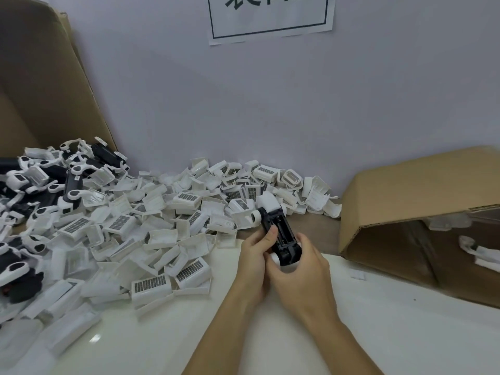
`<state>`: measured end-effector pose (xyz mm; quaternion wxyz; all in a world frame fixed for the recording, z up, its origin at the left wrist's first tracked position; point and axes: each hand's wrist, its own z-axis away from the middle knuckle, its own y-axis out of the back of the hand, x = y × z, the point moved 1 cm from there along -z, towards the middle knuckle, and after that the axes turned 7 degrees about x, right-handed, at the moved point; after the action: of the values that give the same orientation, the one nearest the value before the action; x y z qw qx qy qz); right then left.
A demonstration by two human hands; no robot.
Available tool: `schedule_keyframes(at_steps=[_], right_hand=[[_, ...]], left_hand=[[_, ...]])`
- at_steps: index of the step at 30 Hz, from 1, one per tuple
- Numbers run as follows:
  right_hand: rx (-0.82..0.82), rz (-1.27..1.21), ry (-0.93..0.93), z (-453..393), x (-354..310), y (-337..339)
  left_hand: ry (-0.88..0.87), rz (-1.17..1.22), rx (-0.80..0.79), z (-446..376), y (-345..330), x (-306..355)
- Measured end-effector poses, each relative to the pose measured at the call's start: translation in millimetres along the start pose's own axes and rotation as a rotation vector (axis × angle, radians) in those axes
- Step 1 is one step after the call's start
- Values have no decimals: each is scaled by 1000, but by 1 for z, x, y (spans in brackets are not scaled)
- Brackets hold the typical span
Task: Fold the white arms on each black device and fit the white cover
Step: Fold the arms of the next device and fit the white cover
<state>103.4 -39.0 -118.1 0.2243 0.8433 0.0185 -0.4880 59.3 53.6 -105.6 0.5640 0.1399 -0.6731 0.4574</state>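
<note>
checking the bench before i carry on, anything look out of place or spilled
A small white piece lies alone on the table, apart from the heap of white covers, beside the tipped cardboard box. Otherwise nothing stands out; both hands hold the black device.

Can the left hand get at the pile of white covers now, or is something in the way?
Probably not at once: the left hand grips the black device together with the right hand. The white covers lie just beside it, nothing between; it must let go first.

Single head-worn view, forward and down, close over the white table.
</note>
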Motion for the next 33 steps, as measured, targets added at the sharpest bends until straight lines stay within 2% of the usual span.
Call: schedule_keyframes(at_steps=[5,9,27,30,33], right_hand=[[9,-37,-77,-2,0,1],[4,-34,-53,0,-1,2],[17,-9,-34,-3,4,9],[-52,-61,-52,-4,5,8],[-167,-79,-37,-5,6,7]], left_hand=[[15,62,-1,1,-2,-1],[10,75,11,2,-1,-1],[-125,-106,11,2,-7,-3],[-156,-121,25,1,-6,-1],[-271,-213,60,-1,-5,1]])
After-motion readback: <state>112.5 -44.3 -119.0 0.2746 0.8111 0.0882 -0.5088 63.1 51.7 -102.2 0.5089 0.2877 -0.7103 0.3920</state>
